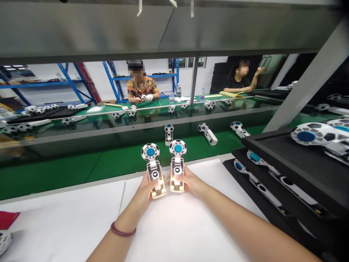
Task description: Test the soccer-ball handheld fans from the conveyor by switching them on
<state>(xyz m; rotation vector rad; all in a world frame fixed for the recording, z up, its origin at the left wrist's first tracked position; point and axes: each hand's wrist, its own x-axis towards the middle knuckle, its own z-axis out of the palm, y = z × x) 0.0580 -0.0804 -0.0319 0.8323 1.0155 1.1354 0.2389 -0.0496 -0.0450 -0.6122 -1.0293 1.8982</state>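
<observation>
Two handheld devices with round football-patterned heads and blue centres are held upright side by side over the white work surface (pixel 174 225). My left hand (pixel 145 187) is wrapped round the left device (pixel 150 152), its thumb on the lower body. Around the right device (pixel 178 148) my right hand (pixel 191 181) is closed, thumb on the front. Both bodies glow with warm lights and show a small round display. The two devices are close together but apart.
Similar devices lie on the green conveyor (pixel 122 156) ahead. Black trays (pixel 289 153) with more devices are stacked at the right. Across the line, one person (pixel 141 87) handles a device and another person (pixel 240 82) sits farther right. A metal shelf (pixel 81 32) spans overhead.
</observation>
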